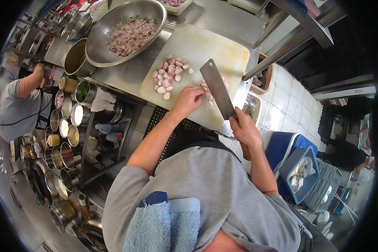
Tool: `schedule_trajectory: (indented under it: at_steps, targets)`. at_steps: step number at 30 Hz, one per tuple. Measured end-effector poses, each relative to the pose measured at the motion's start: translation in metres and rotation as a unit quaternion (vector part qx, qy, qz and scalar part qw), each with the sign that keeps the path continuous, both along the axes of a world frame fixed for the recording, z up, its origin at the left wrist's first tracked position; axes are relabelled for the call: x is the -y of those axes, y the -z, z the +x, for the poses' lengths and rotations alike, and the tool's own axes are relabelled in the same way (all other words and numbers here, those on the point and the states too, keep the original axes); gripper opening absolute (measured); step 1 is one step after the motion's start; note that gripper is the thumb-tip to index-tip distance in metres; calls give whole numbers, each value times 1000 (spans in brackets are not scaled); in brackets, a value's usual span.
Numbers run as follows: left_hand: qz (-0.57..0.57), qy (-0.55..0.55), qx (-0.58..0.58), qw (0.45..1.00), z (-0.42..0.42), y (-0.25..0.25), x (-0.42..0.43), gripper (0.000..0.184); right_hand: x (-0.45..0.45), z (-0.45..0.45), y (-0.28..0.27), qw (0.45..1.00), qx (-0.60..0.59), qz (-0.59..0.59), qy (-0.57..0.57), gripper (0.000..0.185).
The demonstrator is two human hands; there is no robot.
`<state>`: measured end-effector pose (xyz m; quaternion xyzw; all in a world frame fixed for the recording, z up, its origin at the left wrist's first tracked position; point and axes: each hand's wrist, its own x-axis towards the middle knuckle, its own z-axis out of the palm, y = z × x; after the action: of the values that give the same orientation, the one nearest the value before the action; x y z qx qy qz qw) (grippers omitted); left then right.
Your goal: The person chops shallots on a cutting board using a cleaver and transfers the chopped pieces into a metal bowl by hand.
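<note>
My right hand (242, 128) is wrapped round the handle of a cleaver (217, 89), whose broad blade slants over the right part of a white cutting board (235, 54). My left hand (188, 101) rests at the board's near edge with its fingers curled inward. Its fingertips are beside a few cut shallot pieces (208, 97), partly covered by the blade; anything within the fingers is hidden. To the left on the board lies a pile of whole peeled shallots (167, 75).
A large steel bowl (92, 42) of chopped shallots stands left of the board, beside a deep pot (80, 67). Metal legs (277, 52) rise at the right. Several pots and containers fill a lower station at left, where another person (23, 101) stands. A blue cooler (281, 147) is at right.
</note>
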<state>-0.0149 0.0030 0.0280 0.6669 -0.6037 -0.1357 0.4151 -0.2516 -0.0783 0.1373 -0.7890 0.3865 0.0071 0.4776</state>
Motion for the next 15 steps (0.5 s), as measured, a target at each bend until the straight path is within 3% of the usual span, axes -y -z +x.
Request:
schedule_trajectory:
  at_steps: [3,6,9,15]
  targets:
    - [40,-136,-122,982,-12,-19,-2,13,1,-3,-1,1000,9,1,2,22]
    - [-8,-118,-102,988,-12,-12,6,18,0,-6,4,1000,10,2,-1,20]
    - [79,-94,-23,992,-8,-2,10,21,-2,-6,5,1000,15,14,3,20]
    - [2,-94,6,996,-19,-8,8,16,-2,-10,4,999,29,26,27,21]
